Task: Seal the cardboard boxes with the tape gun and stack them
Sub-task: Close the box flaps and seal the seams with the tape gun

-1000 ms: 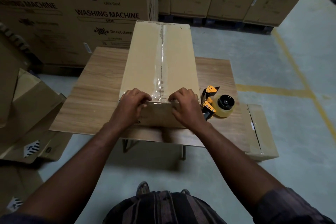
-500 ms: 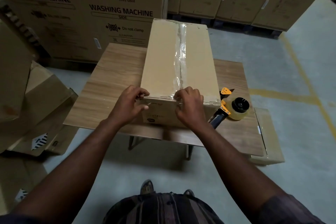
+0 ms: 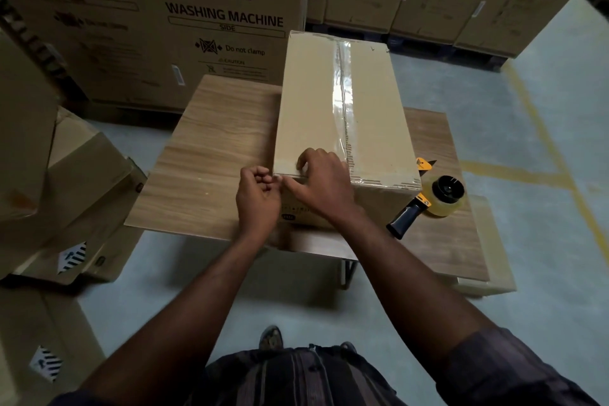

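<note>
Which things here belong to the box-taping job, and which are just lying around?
Part of the job: cardboard box on the table, tape strip along its top, tape gun beside it, left hand and right hand at its near edge.
Just lying about: washing machine cartons behind, loose cardboard on the left.

Left grip curled beside right grip, whose fingers arch downward.

The right hand and left hand shifted to the box's near-left corner.
</note>
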Motion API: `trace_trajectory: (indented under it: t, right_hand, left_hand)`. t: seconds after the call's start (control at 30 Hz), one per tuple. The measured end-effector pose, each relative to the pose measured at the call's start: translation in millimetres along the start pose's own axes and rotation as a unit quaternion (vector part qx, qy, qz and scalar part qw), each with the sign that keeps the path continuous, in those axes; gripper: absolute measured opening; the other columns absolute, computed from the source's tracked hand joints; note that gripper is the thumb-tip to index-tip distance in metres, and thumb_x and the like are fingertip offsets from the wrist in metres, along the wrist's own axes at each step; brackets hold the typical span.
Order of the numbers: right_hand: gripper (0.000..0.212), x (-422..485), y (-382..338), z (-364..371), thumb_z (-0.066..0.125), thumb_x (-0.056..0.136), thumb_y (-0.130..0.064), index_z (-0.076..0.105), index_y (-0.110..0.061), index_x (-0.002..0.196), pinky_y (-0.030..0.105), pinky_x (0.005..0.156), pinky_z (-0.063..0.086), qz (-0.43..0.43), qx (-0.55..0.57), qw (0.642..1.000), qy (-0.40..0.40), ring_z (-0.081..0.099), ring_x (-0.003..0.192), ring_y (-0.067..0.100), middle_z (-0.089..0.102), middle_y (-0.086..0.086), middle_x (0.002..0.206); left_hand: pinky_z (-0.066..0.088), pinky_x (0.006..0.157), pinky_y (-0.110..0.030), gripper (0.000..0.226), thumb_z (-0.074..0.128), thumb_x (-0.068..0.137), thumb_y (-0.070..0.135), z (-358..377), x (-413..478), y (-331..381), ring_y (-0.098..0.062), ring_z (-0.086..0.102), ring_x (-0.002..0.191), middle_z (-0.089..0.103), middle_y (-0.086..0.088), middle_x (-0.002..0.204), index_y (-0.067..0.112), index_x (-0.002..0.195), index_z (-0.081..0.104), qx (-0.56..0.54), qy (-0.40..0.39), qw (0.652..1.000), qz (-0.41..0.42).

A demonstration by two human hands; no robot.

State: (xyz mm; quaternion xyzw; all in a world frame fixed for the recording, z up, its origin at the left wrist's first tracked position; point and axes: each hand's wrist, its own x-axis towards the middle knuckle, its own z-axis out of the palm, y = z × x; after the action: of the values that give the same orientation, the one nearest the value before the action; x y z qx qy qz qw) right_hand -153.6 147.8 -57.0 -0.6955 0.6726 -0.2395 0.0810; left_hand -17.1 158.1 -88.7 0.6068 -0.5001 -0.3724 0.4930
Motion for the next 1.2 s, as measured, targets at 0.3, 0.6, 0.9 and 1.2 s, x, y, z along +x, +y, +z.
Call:
trace_trajectory:
  t: [0.3, 0.6, 0.9, 1.2]
  right_hand:
    - [0.046, 6, -20, 10, 0.076, 0.083, -0.048, 0.055, -0.019, 0.112, 0.043, 0.081, 0.044, -0.032, -0.050, 0.998, -0.025, 0.056, 0.099, 0.027, 0.061, 0.002, 0.108]
    - [0.059, -14, -15, 18, 0.079, 0.075, -0.028, 0.058, -0.017, 0.129, 0.044, 0.093, 0.041, -0.040, -0.018, 0.998, 0.034, 0.046, 0.125, 0.031, 0.050, 0.010, 0.138]
    - [0.068, -22, -24, 56, 0.069, 0.088, -0.031, 0.048, -0.008, 0.148, 0.045, 0.109, 0.023, 0.029, -0.103, 0.994, 0.037, 0.040, 0.146, 0.032, 0.044, 0.013, 0.158]
    - [0.064, -32, -5, 43, 0.060, 0.092, -0.032, 0.047, -0.011, 0.152, 0.039, 0.114, 0.017, -0.057, 0.027, 0.998, 0.022, 0.032, 0.151, 0.025, 0.042, 0.006, 0.161]
  left_hand:
    - [0.049, 0.074, -0.008, 0.059, 0.069, 0.085, -0.004, -9, -12, -34, 0.002, 0.064, 0.101, 0.058, 0.006, 0.121, 0.014, 0.135, 0.044, 0.042, -0.130, 0.990, -0.045]
    - [0.048, 0.105, -0.035, 0.054, 0.062, 0.089, 0.000, -40, 36, -14, -0.013, 0.055, 0.125, 0.058, -0.004, 0.138, 0.013, 0.140, 0.050, 0.141, -0.158, 0.971, 0.108]
    - [0.012, 0.114, -0.010, 0.046, 0.041, 0.107, 0.012, -7, 70, 10, -0.019, 0.025, 0.150, 0.037, -0.006, 0.159, 0.012, 0.153, 0.040, 0.250, -0.288, 0.888, 0.257]
    - [0.013, 0.115, -0.005, 0.051, 0.037, 0.101, 0.013, -8, 34, -2, -0.016, 0.022, 0.151, 0.038, -0.006, 0.158, 0.008, 0.151, 0.042, 0.190, -0.209, 0.937, 0.207]
